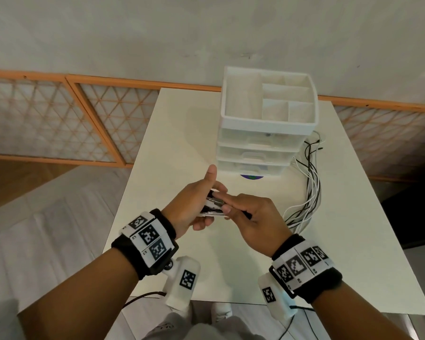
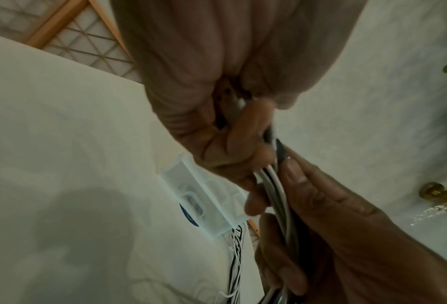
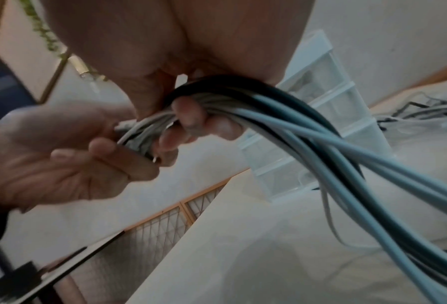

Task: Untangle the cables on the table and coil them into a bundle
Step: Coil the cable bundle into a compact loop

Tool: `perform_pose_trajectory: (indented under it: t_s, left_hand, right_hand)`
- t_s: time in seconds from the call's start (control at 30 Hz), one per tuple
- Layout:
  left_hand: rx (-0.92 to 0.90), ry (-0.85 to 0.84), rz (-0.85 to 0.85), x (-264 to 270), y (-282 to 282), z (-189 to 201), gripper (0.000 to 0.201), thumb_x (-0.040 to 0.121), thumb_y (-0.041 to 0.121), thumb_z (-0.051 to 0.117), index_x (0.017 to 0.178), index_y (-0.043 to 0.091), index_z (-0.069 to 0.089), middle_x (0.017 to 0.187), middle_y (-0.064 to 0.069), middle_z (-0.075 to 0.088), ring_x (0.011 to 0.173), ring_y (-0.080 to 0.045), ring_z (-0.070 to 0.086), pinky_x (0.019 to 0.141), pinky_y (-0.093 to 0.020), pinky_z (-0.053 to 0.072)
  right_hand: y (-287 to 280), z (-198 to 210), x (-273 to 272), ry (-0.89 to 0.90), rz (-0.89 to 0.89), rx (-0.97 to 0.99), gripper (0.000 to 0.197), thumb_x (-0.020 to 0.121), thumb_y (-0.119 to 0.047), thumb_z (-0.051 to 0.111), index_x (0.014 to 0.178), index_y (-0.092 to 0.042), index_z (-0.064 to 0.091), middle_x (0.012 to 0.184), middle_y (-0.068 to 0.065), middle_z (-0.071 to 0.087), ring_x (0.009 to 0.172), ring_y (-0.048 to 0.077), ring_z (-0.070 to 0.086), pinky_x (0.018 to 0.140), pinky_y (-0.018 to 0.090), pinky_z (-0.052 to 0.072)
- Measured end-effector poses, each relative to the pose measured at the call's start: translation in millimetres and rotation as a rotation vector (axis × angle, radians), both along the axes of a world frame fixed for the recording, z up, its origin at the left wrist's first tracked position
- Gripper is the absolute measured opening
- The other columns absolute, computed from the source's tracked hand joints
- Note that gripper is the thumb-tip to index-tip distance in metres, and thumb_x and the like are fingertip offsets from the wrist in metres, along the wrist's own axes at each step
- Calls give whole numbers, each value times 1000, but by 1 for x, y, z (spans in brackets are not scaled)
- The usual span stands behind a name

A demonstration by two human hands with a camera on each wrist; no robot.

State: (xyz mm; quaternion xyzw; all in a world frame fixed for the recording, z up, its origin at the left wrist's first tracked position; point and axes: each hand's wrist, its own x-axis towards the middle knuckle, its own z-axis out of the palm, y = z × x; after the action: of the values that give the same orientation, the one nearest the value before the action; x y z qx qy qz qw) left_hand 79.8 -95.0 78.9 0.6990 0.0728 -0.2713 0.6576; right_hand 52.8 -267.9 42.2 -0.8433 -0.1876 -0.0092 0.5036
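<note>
No readable words, brands or numbers anywhere, black-and-white square code markers on the left wrist band and right wrist band, more on the white camera housings beneath, tiny characters beside the markers too small to read

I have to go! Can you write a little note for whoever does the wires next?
Left hand: grips the gathered ends of the black and white cables.
Right hand: fingers curled round the same cables beside the left.
Cables: loose lengths trail on the table, right of the white drawer organizer.
Done: ends gathered together.
Left: straighten the trailing lengths, coil into a bundle.
</note>
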Motion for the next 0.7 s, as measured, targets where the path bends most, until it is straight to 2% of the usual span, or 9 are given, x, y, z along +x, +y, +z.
perform_pose_trajectory:
  t_s: [0.07,0.13,0.2,0.27,0.33,0.4,0.5,0.63,0.7]
  left_hand:
    - [7,-4,-50,-2,-1,1,79,81,82,32,92,12,68,70,-7,61,46,-15,43,38,-18,25]
    - [21,-22,-64,-3,-5,0,77,74,82,45,85,10,67,69,-5,59,46,-13,40,39,-18,23]
    - [40,-51,-6,-5,-8,-4,67,69,72,64,81,6,62,64,-4,52,45,-14,39,40,-18,25]
    - [47,-73,76,-6,-9,-8,53,71,59,73,72,9,55,61,-6,46,44,-16,37,40,-19,24]
    - [35,-91,114,-6,-10,-11,50,77,55,72,72,9,52,62,-9,46,43,-17,36,41,-19,23]
    - [35,-97,105,-7,-10,-12,52,82,60,64,77,9,55,60,-8,52,41,-15,39,41,-18,24]
    - [9,-76,40,-8,-13,-8,59,88,66,48,82,8,61,61,-6,63,43,-16,44,38,-17,26]
    - [19,-74,-62,-9,-17,-5,60,89,69,43,80,12,59,60,-5,53,47,-16,43,39,-18,25]
    - [61,-67,-104,-9,-17,-5,56,87,69,47,74,15,56,58,-1,50,46,-14,40,41,-17,25]
  right_hand:
    - [4,-1,-3,-54,-2,30,31,97,-17,57,125,-25,69,78,0,71,69,15,63,68,34,54]
    - [5,1,-4,-21,-20,89,30,97,-17,59,124,-25,69,82,3,74,70,22,66,69,41,56]
    - [2,4,-3,114,-68,161,27,94,-21,64,119,-30,68,78,2,75,62,22,65,65,41,57]
    - [-2,6,-5,216,-132,220,18,91,-18,69,107,-25,65,70,-3,72,51,16,56,56,35,51]
    - [-7,6,-7,251,-145,254,6,90,-12,69,91,-17,66,66,-6,68,49,15,52,54,33,47]
    - [-9,7,-8,264,-143,267,8,90,-9,68,85,-15,67,65,-4,65,49,15,50,53,29,45]
    - [-9,7,-9,257,-149,282,12,90,-8,68,85,-18,69,67,10,64,50,13,48,53,28,43]
    - [-8,8,-11,268,-165,281,14,89,-9,70,84,-22,71,63,-1,59,48,14,42,50,29,40]
    - [-8,7,-13,286,-159,283,15,88,-9,71,85,-23,69,66,0,61,47,19,43,51,28,40]
